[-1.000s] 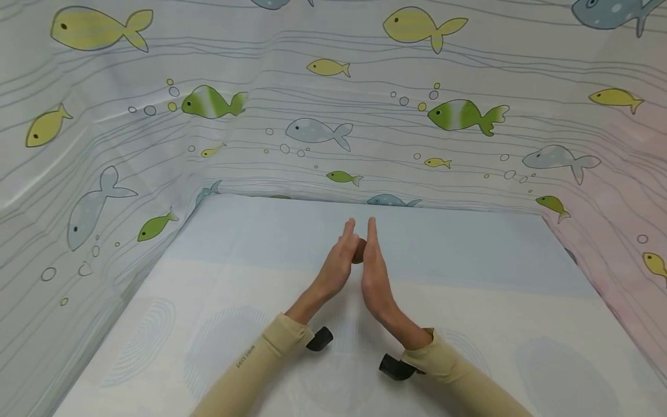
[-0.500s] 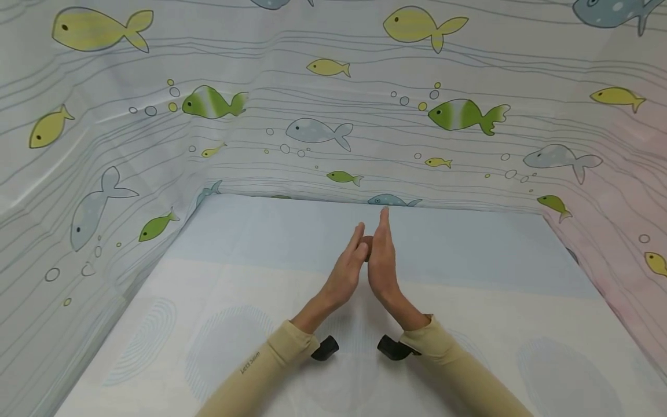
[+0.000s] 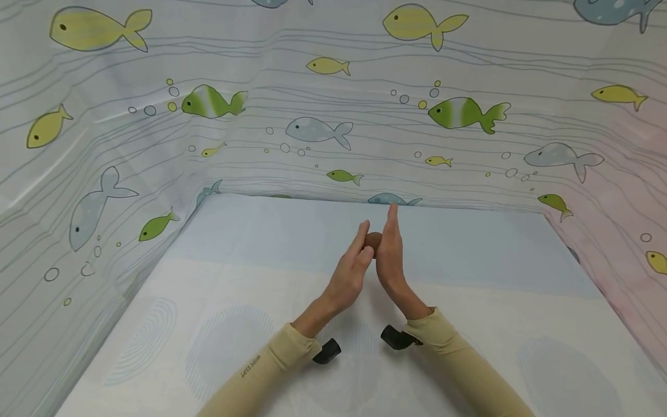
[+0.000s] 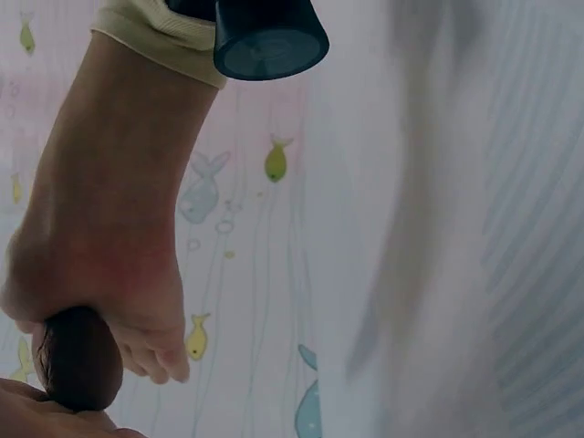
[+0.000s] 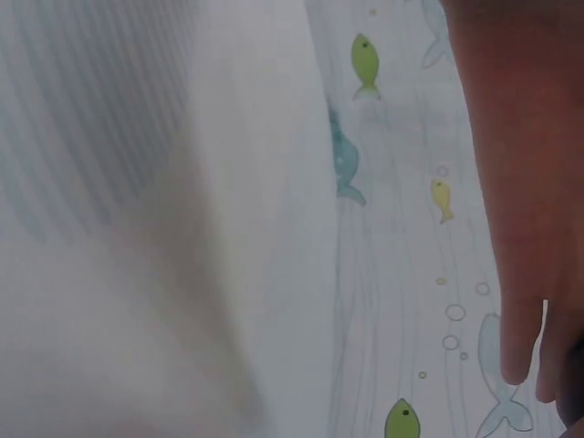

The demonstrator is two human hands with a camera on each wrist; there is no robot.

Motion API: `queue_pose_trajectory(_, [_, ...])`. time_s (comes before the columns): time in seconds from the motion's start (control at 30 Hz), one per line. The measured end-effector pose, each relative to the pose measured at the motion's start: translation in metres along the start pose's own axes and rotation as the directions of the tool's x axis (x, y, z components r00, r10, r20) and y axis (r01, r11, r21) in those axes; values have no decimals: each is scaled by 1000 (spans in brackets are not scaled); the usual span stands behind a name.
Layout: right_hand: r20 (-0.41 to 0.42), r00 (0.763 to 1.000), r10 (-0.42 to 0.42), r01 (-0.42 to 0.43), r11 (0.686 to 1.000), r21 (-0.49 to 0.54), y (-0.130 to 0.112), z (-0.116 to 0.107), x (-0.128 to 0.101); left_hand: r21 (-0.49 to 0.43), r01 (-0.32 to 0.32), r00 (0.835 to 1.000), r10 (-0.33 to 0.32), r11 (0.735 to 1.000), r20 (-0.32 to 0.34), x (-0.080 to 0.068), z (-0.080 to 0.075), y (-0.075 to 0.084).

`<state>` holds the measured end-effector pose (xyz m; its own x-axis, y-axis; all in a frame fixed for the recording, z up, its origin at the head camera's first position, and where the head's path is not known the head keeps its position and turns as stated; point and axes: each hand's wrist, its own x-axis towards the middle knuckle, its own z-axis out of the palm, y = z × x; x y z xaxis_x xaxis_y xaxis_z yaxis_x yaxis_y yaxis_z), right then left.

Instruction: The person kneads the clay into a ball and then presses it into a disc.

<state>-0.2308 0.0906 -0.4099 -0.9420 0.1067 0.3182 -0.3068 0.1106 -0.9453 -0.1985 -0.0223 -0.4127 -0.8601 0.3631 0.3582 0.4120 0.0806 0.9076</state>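
Pressing between flat palms: one brown ball, sandwiched by left hand and right hand, fingers straight, above the pale table cover; fish-print curtain stood behind.

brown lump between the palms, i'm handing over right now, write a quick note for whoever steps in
Left hand: fingers straight, palm pressed against the brown lump.
Right hand: fingers straight, palm pressed on the lump's other side, fingertips reaching further forward than the left's.
The lump sits between both palms, held above the table; the left wrist view shows it dark and rounded.
Done: lump is rounded and off the table.
Left: probably more rolling; nothing shows where it goes after.
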Motion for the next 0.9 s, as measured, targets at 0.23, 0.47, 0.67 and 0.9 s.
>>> queue_pose_trajectory(0.23, [68, 997, -29, 29, 1000, -4, 7, -2, 1, 47, -35, 999, 36, 998, -22, 3, 0, 5])
queue_pose_trajectory(0.47, [188, 982, 10, -14, 1000, 20, 10, 3, -17, 85, -61, 995, 68, 994, -74, 11, -5, 7])
queue_pose_trajectory(0.67, [269, 963, 12, -28, 998, 55, 4, 10, -35, 75, -17, 993, 25, 997, -114, 18, -12, 11])
queue_pose_trajectory(0.9, [312, 950, -26, -4, 996, 94, -5, 12, -45, 69, -18, 992, 26, 997, -123, 23, -17, 7])
